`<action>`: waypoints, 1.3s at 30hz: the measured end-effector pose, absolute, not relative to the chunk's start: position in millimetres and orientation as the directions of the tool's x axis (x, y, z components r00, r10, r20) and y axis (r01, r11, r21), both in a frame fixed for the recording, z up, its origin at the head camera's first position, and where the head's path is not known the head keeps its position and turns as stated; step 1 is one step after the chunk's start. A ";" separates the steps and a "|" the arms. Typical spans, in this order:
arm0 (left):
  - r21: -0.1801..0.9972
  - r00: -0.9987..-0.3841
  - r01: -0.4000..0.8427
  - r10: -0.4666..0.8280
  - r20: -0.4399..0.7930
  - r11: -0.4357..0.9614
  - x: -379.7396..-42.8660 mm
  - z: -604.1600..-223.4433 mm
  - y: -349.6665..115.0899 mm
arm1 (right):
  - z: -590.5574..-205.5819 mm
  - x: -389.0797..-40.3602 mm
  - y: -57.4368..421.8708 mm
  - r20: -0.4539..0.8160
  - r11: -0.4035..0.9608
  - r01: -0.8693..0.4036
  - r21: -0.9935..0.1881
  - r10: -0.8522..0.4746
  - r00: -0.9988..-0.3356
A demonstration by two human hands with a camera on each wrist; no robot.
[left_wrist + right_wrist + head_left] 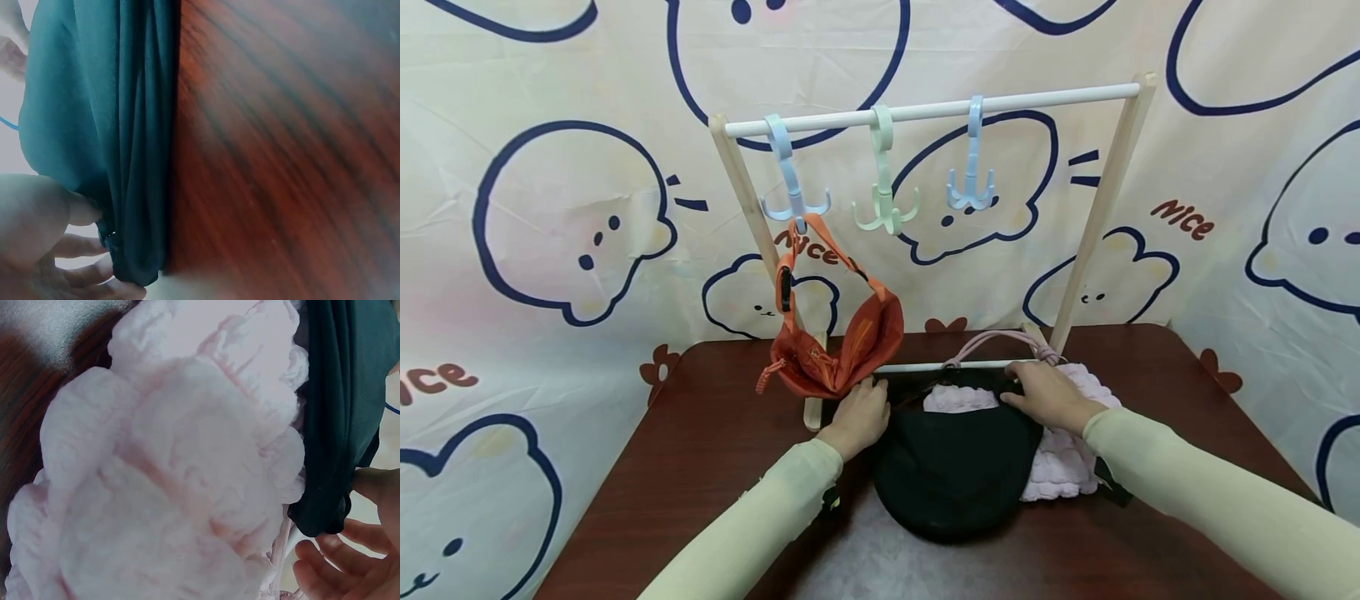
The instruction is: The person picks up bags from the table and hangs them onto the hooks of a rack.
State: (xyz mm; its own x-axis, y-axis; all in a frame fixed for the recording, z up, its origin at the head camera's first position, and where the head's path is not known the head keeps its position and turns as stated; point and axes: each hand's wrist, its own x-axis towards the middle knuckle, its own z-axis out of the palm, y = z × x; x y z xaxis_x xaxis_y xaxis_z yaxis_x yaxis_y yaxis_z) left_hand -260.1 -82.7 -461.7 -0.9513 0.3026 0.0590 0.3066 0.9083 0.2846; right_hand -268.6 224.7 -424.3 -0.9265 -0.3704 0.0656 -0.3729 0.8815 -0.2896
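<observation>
A dark, soft, rounded bag [958,467] lies on the table, its upper edge toward the rack. My left hand [859,417] pinches its upper left corner; in the left wrist view the thumb [81,209] presses the folded dark cloth against the fingers. My right hand [1047,393] grips the upper right corner, and the right wrist view shows that cloth between thumb and fingers [337,553]. A pink puffy quilted bag [1060,467] lies behind and to the right, partly covered by the dark bag and my right arm. Its pink cord handle [1000,335] arches up at the back.
A wooden rack with a white top bar [940,109] stands behind. From it hang a blue hook [792,179], a green hook [883,179] and another blue hook [973,162]. An orange bag [838,350] hangs from the left hook, just above my left hand. The brown table [647,500] meets patterned cloth.
</observation>
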 end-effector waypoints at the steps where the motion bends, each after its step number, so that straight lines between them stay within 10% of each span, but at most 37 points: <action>1: 0.283 -0.951 0.306 0.302 0.058 0.909 -260.0 -462.0 -83.0 | -424.6 -268.8 224.2 0.065 0.881 -0.369 -0.297 -0.367 -0.928; 39: 0.261 -0.931 0.351 0.308 0.195 0.899 -262.3 -460.4 -90.5 | -419.7 -271.1 218.2 0.100 0.876 -0.327 -0.356 -0.312 -0.945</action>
